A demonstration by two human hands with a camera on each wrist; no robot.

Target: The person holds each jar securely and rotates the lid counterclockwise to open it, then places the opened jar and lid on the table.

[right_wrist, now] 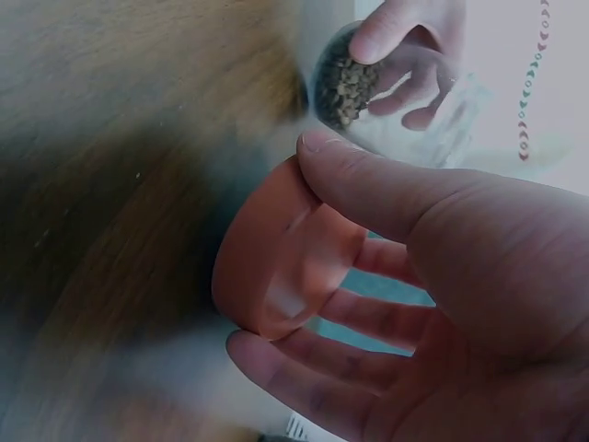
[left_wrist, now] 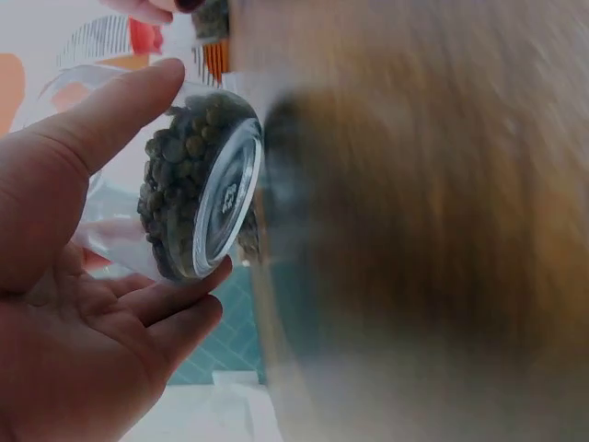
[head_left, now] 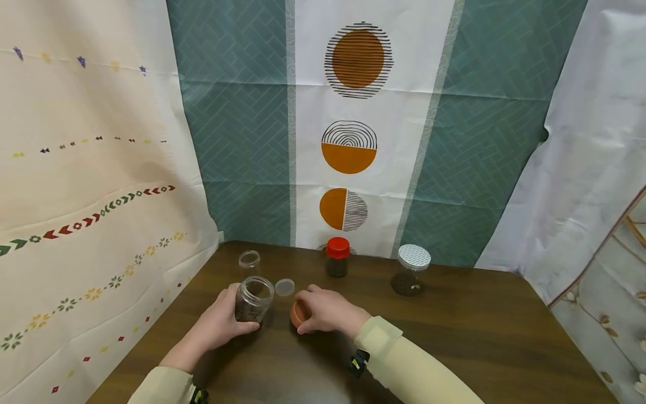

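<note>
In the head view, my left hand [head_left: 217, 320] grips a clear lidless jar [head_left: 249, 307] from the left, thumb in front. Small dark pellets [left_wrist: 179, 184] fill its lower part, and its embossed base [left_wrist: 230, 195] shows in the left wrist view, tilted close over the table. My right hand [head_left: 328, 311] holds a small round terracotta-coloured dish [right_wrist: 253, 253] just right of the jar. Its thumb pinches the dish's near edge and the fingers curl round the far side. The dish's hollow side faces the palm; its inside shows only partly.
Behind the held jar stands another clear jar [head_left: 249, 262], with a flat translucent disc [head_left: 285, 287] beside it. Further back are a red-lidded jar [head_left: 337, 258] and, to the right, a jar with a patterned white lid [head_left: 413, 264] and dark contents. Hanging cloths [head_left: 242, 140] border the brown table [head_left: 454, 342].
</note>
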